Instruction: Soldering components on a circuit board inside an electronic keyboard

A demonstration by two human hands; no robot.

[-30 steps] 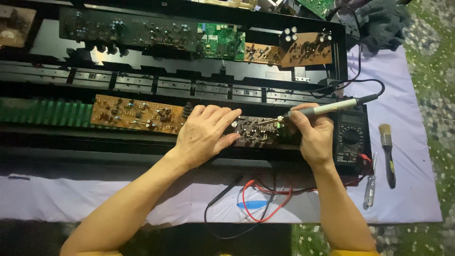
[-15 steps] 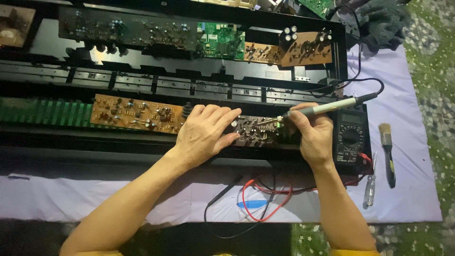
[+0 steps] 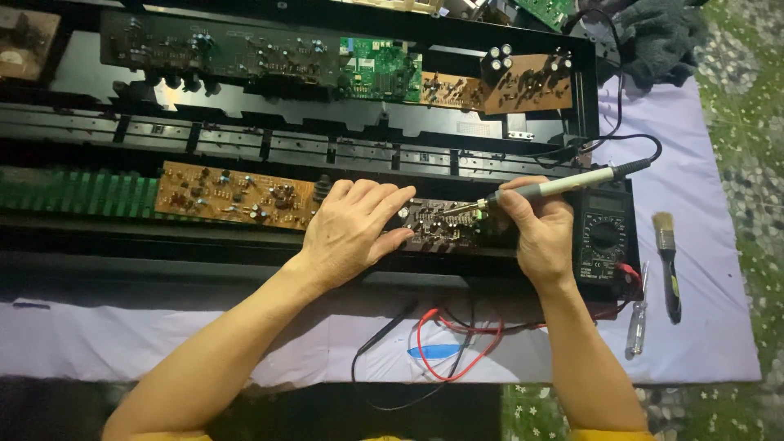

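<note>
Almost nothing has shifted over the last second: both hands sit where they were, which reads as steady work at one spot on the board rather than a move to a new one. The right hand (image 3: 545, 237) has its fingers (image 3: 523, 189) clamped pen-fashion around the grip of the soldering iron (image 3: 543, 189), whose metal tip reaches out leftward from those fingertips and meets the small brown circuit board (image 3: 441, 227); the tip has stayed at the same point there. The left hand (image 3: 353, 230) lies flat, fingers together and stretched, pressing on the board's left end, its fingertips just short of the iron's tip. A longer orange circuit board (image 3: 233, 194) lies beyond the left hand's knuckles. Just past the right hand's palm sits a black multimeter (image 3: 604, 237), its red and black leads (image 3: 457, 343) looping on the white cloth (image 3: 702, 327) over the worktop below the wrists. A paintbrush (image 3: 668, 261) and a screwdriver (image 3: 637, 318) lie further right, untouched.
</note>
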